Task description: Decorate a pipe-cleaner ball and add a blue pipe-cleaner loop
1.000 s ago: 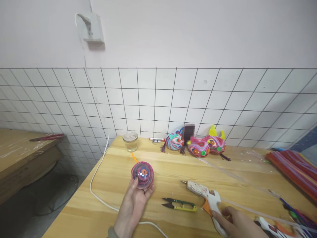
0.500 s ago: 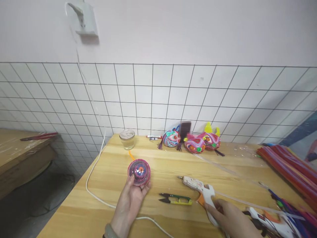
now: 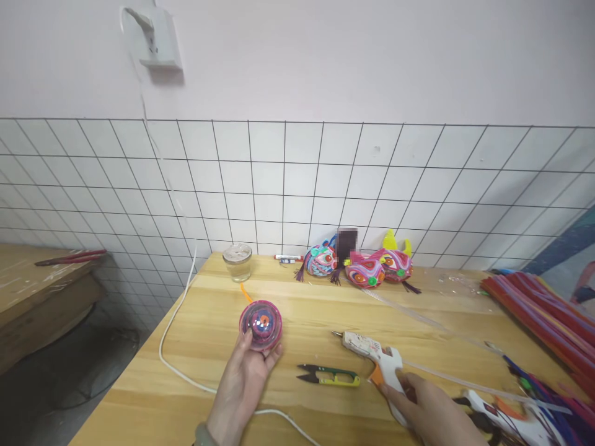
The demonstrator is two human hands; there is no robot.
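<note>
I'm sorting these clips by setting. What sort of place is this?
Probably a craft workshop: a wooden table against a tiled wall, the right hand on a hot glue gun, the left hand holding a coiled colourful ball, pipe cleaners bundled nearby.

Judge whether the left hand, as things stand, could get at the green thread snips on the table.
Probably not freely: the left hand is full, gripping the coiled ball. The green thread snips lie close beside it with bare table between.

Snips (image 3: 328, 375) lie between hands; bare tabletop (image 3: 307, 316) beyond; white cord (image 3: 179, 365) left.
</note>
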